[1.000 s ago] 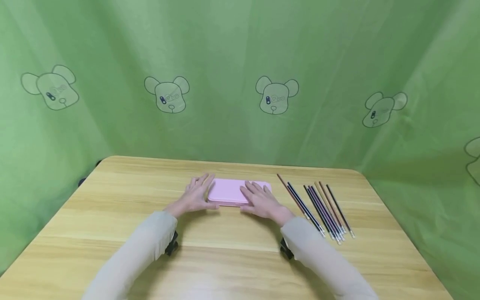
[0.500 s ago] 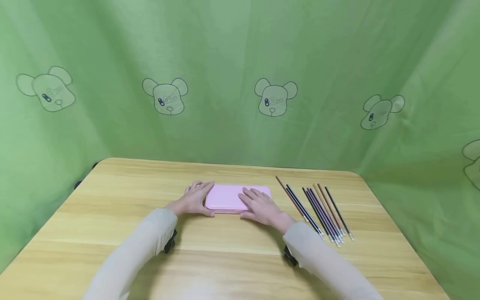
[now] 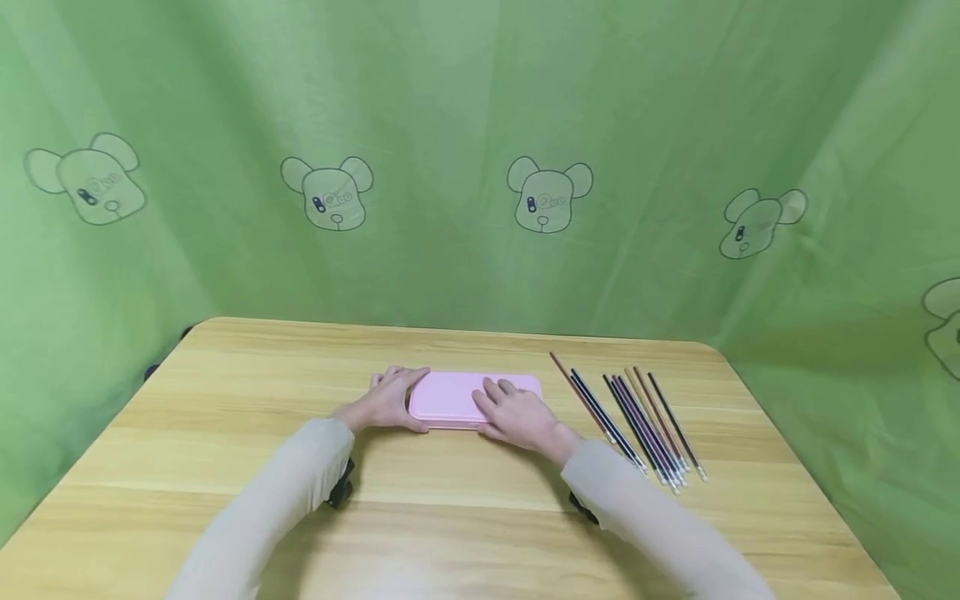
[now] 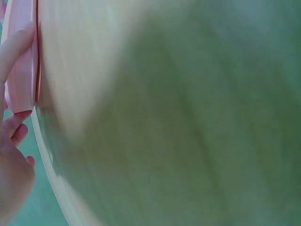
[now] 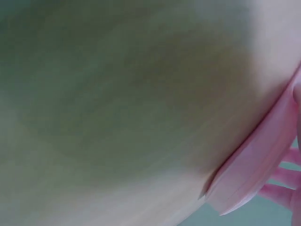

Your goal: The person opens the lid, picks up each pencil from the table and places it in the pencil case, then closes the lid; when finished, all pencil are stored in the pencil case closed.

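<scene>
**Two-ended grip noted; slippage and scatter the chief risks**

Found toward twelve o'clock on the pale wood-grain tabletop (image 3: 450, 533): smooth pink, round-cornered, flat rectangular case (image 3: 446, 396), hard-looking, closed. Taking it as clock centre: at nine, bare left hand (image 3: 387, 404), clamped across that end, thumb at near corner, forefinger at far corner. At four, bare right hand (image 3: 521, 419), clamped likewise, fingers bent over the top, thumb to the near edge. Between three and four, slim pencils (image 3: 649, 429) in black, purple and reddish brown with whitish ends, loose, near the pale grey right sleeve (image 3: 652, 521).

Risks, as judged: skewing of the case through uneven pressure at nine and four; slipping of fingertips through smoothness of the surface; rolling or scatter of pencils through a brush from the sleeve.

Between views: pencils visible in head view only. Clearer in left wrist view: thumb laid across the near wall, fingertip against the end. In right wrist view: near wall meeting tabletop, thumb cropped at frame edge. Pinch force impossible to tell. Contents hidden throughout.
</scene>
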The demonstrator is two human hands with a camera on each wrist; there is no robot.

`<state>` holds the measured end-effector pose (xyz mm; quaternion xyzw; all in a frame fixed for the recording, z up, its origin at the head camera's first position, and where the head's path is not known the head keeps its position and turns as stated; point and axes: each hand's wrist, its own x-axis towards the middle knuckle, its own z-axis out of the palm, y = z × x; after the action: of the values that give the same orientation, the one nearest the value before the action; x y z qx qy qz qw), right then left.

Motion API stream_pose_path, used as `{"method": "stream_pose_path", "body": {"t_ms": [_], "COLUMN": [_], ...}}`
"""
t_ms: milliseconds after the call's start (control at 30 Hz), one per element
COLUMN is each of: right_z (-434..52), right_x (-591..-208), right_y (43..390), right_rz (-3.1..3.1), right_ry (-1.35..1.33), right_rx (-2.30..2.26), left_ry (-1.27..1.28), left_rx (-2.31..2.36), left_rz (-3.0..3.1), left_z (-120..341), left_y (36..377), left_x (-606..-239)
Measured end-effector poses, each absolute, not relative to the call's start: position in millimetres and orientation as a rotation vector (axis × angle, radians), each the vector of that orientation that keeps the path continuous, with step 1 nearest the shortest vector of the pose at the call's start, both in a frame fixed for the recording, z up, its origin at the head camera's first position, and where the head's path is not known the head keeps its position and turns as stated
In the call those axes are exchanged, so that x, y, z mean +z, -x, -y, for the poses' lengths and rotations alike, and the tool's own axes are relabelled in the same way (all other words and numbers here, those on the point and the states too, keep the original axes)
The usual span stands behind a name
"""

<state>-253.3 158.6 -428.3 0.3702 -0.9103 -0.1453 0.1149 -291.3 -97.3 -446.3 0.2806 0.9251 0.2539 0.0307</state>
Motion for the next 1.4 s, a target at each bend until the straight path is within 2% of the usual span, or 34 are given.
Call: {"method": "stream_pose_path", "body": {"t_ms": [267, 533, 733, 1400], "right_z": [-163, -165, -168, -171], "right_x": [-445, -447, -440, -439], "right_y": [262, 279, 286, 283], "right_rz": [2.21, 1.854, 1.799, 1.82], "right_ry": [-1.145, -1.222, -1.278, -1.304], "right_rx": [-0.595, -0.524, -0.513, -0.512], "left_ry": [-0.872, -0.83, -0.761, -0.878], "left_rx": [0.778, 0.876, 0.921, 0.832], "left_rz": [-2.85, -2.825, -2.794, -2.84], "left_z": [97, 98, 97, 97], "left_y": [292, 294, 296, 297], "left_x": [-448, -451, -447, -449]}}
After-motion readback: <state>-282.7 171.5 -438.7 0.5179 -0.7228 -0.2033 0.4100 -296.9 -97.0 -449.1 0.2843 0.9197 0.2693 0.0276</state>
